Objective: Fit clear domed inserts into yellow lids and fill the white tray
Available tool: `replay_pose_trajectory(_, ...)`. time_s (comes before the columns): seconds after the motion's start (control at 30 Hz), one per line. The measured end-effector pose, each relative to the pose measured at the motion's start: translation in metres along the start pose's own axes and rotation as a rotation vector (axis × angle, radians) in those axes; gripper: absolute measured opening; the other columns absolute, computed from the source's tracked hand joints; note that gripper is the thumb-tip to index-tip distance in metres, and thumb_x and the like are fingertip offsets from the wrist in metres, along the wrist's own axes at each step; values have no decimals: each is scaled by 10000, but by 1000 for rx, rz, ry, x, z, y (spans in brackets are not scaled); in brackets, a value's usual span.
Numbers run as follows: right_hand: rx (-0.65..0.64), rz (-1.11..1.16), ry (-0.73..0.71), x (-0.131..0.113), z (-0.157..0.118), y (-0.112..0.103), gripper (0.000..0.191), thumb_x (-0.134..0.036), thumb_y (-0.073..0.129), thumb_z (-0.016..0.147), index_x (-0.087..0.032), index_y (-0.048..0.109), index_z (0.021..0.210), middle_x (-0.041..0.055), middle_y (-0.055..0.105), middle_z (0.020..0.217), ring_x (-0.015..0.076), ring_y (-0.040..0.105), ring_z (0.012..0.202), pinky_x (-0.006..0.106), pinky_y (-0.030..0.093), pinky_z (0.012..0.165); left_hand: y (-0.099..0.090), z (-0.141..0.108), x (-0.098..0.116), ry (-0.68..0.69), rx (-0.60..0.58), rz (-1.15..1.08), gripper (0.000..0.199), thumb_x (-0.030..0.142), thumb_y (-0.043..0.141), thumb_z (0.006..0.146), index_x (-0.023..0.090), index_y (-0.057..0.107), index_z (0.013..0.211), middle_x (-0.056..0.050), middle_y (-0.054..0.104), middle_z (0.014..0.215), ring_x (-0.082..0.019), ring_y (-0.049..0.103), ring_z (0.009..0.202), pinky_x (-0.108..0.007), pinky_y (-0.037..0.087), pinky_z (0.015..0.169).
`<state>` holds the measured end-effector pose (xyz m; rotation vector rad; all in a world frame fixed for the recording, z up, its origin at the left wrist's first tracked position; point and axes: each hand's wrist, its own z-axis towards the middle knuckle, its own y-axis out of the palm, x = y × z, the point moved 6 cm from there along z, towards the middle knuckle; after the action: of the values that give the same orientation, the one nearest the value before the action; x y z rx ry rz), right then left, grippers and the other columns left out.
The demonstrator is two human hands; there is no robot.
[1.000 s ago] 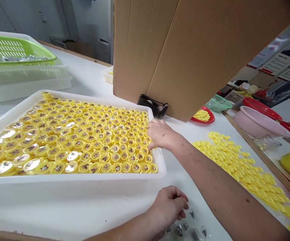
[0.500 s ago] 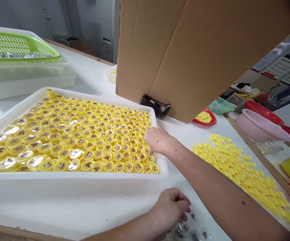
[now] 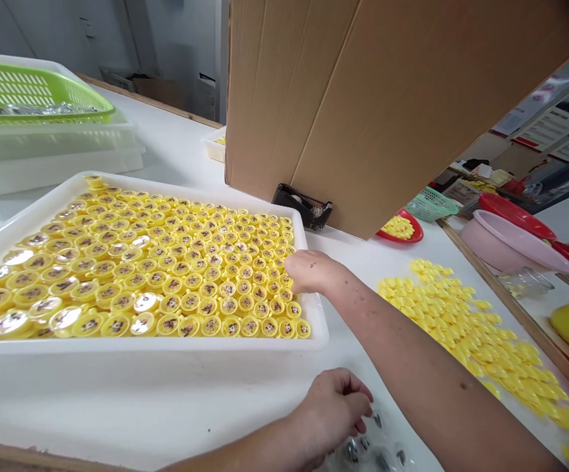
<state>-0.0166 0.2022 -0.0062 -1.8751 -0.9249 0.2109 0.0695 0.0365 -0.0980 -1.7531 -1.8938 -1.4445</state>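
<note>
A white tray [image 3: 284,343] holds rows of small round yellow pieces [image 3: 186,265] with printed picture faces. My right hand [image 3: 309,271] is closed at the tray's right side, over the pieces near the rim. Its fingertips are turned away, so whatever they hold is hidden. In front of the tray, my left hand [image 3: 338,406] is low over the table with its fingers curled in and thumb near the fingertips. What lies between them cannot be made out. Clear discs with dark prints [image 3: 363,452] lie just below and beside that hand.
Loose yellow pieces [image 3: 461,328] spread across the table at right. A black tape dispenser [image 3: 301,206] stands by a large cardboard box [image 3: 324,118]. Behind are a red dish [image 3: 416,231], a green basket [image 3: 431,204] and a pink basin [image 3: 505,242]. A lime basket [image 3: 68,85] sits at left.
My right hand has turned slightly at the tray's right edge, and its thumb no longer shows. My left hand stays almost where it was. The view has shifted a little.
</note>
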Motion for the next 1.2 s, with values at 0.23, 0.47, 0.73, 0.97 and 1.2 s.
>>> replay_pose_trajectory(0.23,-27,27,34,2,2,-6,226,-160,675,587,-169,692,813,83,680,752,232,641,689,274,435,520,5,-17,13,190,-23,369,169,172,502,693,191,646,780,-33,622,735,-143,528,595,-260,382,550)
replay_pose_trajectory(0.47,-1,139,40,14,-7,-5,205,-223,654,629,-184,684,827,67,683,803,209,629,688,252,403,475,-56,-65,138,777,284,1367,269,182,444,822,181,688,708,-62,610,678,-175,509,619,-284,363,577)
replay_pose_trajectory(0.73,-12,216,55,19,-7,0,219,-246,651,632,-179,697,835,62,689,799,185,623,645,238,403,458,-103,-15,192,836,20,1945,527,-28,422,674,283,683,1011,17,695,956,-185,437,776,-271,307,630)
replay_pose_trajectory(0.97,-13,186,78,12,-5,-1,250,-198,656,624,-168,703,868,88,694,827,217,642,705,248,427,495,-110,-15,180,887,25,2044,450,49,445,747,303,639,1063,44,678,1054,-183,444,816,-287,244,662)
replay_pose_trajectory(1.2,-16,146,82,8,-5,-7,271,-184,664,621,-158,707,888,95,692,809,225,648,713,250,446,519,-113,-17,177,893,46,2037,383,89,453,796,272,634,1080,-6,681,1036,-185,492,880,-290,258,743)
